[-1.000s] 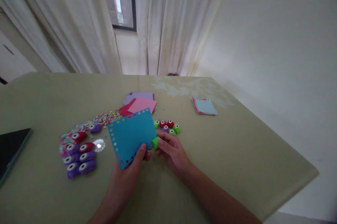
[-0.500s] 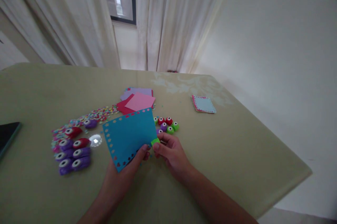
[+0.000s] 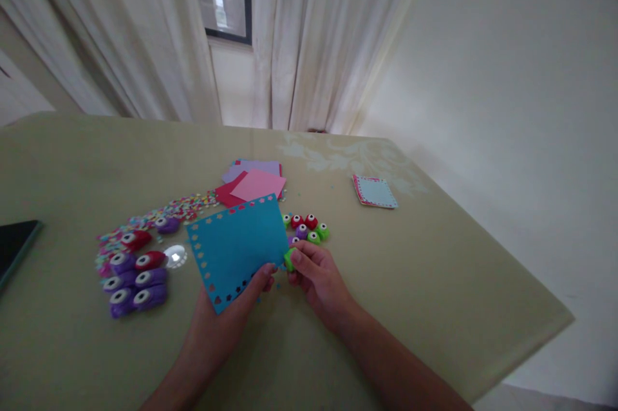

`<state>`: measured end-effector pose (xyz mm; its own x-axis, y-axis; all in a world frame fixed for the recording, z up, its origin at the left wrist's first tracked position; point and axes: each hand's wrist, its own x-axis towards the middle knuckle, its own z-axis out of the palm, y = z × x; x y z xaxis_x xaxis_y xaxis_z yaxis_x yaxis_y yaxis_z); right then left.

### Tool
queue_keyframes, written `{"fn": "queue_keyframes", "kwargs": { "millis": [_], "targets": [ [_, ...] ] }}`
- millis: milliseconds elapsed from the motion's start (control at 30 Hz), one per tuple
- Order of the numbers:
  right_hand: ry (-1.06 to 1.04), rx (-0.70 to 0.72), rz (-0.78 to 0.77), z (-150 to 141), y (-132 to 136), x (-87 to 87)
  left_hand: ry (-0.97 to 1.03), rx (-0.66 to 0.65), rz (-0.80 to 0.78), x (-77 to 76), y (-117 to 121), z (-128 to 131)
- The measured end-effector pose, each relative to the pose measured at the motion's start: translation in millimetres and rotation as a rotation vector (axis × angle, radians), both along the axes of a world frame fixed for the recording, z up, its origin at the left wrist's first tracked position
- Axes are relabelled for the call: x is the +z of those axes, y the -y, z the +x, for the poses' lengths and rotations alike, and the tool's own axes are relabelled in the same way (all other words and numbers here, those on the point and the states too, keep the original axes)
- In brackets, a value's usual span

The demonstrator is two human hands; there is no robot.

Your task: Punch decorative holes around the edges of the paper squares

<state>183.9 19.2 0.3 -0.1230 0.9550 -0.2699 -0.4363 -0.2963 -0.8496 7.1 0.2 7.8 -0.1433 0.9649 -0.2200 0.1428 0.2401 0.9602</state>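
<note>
The right hand [image 3: 318,276] pinches a small green punch [image 3: 289,259] between thumb and fingers, at the near right corner of the blue card [image 3: 239,240]. Whether the card's edge sits inside the punch or just beside it, I cannot tell. The left hand [image 3: 229,317] grips that card by its near edge, thumb on top and fingers underneath, so most of its face stays uncovered. Held up at a tilt off the tabletop [image 3: 410,282], the card probably leaves room for the punch to meet its rim from the side. Cut-out shapes line its left, far and near edges; I can make out none along the right edge, beside the right hand.

Just beyond the right hand is a cluster of small eye-topped punches [image 3: 311,222], within easy reach; the card and fingers partly hide it. Past the card lie loose coloured sheets [image 3: 261,184], their near side overlapped in view by the raised card. To the left of the left hand, bigger purple and red punches [image 3: 152,277] sit grouped, probably kept apart by size, with a clear round disc [image 3: 176,256] just beside them and a band of confetti [image 3: 167,212] behind. Farther left is a dark slab [image 3: 17,247]. Well beyond the right hand, off to its right, rests a neat pile of edged cards [image 3: 376,192], away from the scraps.
</note>
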Motion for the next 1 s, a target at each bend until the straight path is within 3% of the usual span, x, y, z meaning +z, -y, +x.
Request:
{"fn": "queue_keyframes", "kwargs": {
  "millis": [200,533,1000],
  "targets": [
    [0.041,0.043,0.045,0.2,2.4,-5.7,0.000,0.037,0.043,-7.6,3.5,2.4],
    [0.095,0.083,0.092,-0.5,4.2,-5.8,0.033,0.069,0.068,0.8,6.9,9.1],
    [0.115,0.054,0.067,-0.3,2.9,-8.1,0.051,-0.021,0.104,-4.5,2.0,5.7]
  ]
}}
